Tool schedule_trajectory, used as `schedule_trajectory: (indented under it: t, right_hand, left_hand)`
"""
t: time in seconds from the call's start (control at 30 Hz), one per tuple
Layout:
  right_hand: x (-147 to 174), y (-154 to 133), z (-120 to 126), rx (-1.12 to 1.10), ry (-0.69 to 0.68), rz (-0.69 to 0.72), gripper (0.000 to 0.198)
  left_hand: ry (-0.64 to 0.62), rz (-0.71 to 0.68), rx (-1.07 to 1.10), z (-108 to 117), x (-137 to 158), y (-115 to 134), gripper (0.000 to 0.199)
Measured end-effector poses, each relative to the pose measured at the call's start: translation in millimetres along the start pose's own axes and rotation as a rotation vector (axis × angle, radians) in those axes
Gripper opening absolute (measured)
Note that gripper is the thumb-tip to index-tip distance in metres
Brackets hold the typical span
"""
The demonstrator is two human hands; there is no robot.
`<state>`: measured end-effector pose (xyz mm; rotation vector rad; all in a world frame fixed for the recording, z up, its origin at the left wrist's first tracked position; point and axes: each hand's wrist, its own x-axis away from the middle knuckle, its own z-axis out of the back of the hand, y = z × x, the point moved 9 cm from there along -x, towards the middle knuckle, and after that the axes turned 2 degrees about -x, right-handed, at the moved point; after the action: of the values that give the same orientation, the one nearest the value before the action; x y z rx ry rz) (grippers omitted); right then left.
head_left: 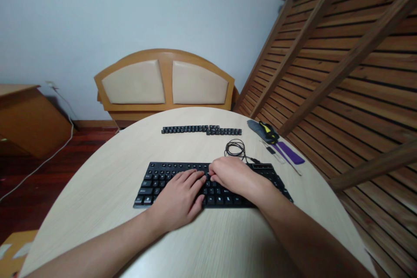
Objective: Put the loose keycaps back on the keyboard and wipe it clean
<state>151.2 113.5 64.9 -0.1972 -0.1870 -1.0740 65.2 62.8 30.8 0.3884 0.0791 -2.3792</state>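
A black keyboard [219,200] lies flat on the table in front of me. My left hand [180,197] rests over its left-middle part, fingers stretched out across the keys and thumb apart. My right hand [233,176] is over the upper middle of the keyboard, its fingers curled and pressed together close to my left fingertips. Whatever the right fingers may hold is hidden by the hand. Keys beneath both hands are partly covered. Behind the keyboard, loose black keycaps [185,129] stand in neat rows.
The round pale table [97,191] carries a coiled black cable [235,147]. To the right lie a black-and-yellow item [269,132], a purple strip [291,153] and a thin metal rod [295,167]. A wooden slatted frame [342,87] leans beside the table; a headboard [167,82] stands behind.
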Motion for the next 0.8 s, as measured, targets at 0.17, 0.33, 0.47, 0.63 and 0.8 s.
schedule_trajectory:
  t: [0.17,0.33,0.47,0.63,0.8]
  right_hand:
    - [-0.1,0.4,-1.8,-0.013,0.047,0.023,0.02]
    - [-3.7,-9.8,-9.8,0.082,0.038,-0.034,0.025]
    - [-3.8,-3.8,-7.8,0.04,0.052,-0.001,0.023]
    - [-16.5,28.6,-5.1,-0.187,0.057,0.091,0.024]
    - [-58.1,75.9,-5.1,-0.14,0.193,-0.109,0.037]
  left_hand:
    - [0.002,-0.003,-0.008,0.2,0.0,0.1,0.041]
    - [-0.006,-0.008,-0.001,-0.5,0.1,0.3,0.042]
    - [-0.001,-0.008,0.007,-0.2,0.6,-0.3,0.041]
    - [0.022,-0.012,0.017,2.5,0.0,-0.2,0.039]
    - [0.033,-0.006,0.02,2.5,-0.2,-0.4,0.039]
